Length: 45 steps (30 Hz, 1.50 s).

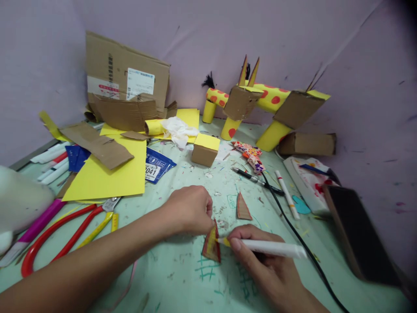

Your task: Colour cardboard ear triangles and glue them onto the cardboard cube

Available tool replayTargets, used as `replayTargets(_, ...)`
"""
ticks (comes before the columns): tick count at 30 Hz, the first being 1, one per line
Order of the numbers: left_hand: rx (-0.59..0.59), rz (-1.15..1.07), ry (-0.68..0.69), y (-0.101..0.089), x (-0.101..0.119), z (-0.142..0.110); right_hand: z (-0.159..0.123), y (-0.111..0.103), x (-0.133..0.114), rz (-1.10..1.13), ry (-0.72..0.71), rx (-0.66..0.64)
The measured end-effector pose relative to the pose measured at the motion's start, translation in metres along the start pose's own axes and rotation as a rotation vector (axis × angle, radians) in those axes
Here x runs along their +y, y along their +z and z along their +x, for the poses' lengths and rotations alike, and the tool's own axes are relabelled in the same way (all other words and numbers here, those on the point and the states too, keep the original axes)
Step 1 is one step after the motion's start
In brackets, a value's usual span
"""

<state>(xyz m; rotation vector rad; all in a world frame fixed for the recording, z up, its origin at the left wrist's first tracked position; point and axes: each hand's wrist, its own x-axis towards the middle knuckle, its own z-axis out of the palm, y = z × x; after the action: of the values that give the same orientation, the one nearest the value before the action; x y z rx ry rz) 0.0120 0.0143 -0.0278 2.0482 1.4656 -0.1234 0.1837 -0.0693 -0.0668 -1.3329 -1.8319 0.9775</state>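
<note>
My right hand (270,269) grips a white marker (273,248) with a yellow tip. The tip touches a small cardboard triangle (212,248) that has red-brown edges and yellow colouring on part of its face. My left hand (192,208) is closed at the triangle's upper point, its fingertips pressing it against the table. A second cardboard triangle (243,207), outlined in dark red and without yellow, lies just beyond my right hand. Behind my left hand stands a small cardboard box (204,156) with a yellow top.
Red-handled scissors (61,237), yellow paper (110,178) and several markers lie left. Two yellow, red-spotted cardboard animals (241,104) stand at the back. A black cable (288,217) crosses the right side beside a phone (361,234). A large cardboard piece (130,65) leans on the wall.
</note>
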Motion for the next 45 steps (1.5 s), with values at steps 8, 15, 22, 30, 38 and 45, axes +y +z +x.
replayTargets(8,-0.001,-0.002,-0.006,0.000,0.000,-0.001,-0.007,0.001,-0.005,0.065,0.048,0.074)
replayTargets(15,0.005,-0.008,0.015,0.001,-0.001,0.001,-0.024,-0.005,0.001,-0.034,0.129,0.172)
replayTargets(22,0.008,-0.012,0.024,0.001,-0.001,0.001,-0.026,-0.015,-0.002,-0.123,-0.017,0.059)
replayTargets(30,0.004,-0.008,0.036,0.002,-0.003,0.001,-0.022,-0.001,-0.005,-0.075,0.031,0.155)
replayTargets(38,0.012,-0.012,0.043,0.003,-0.002,0.001,-0.024,-0.004,-0.004,-0.142,0.029,0.080)
replayTargets(45,0.008,-0.008,0.033,0.002,-0.002,0.001,-0.024,-0.007,-0.005,-0.169,-0.069,-0.025)
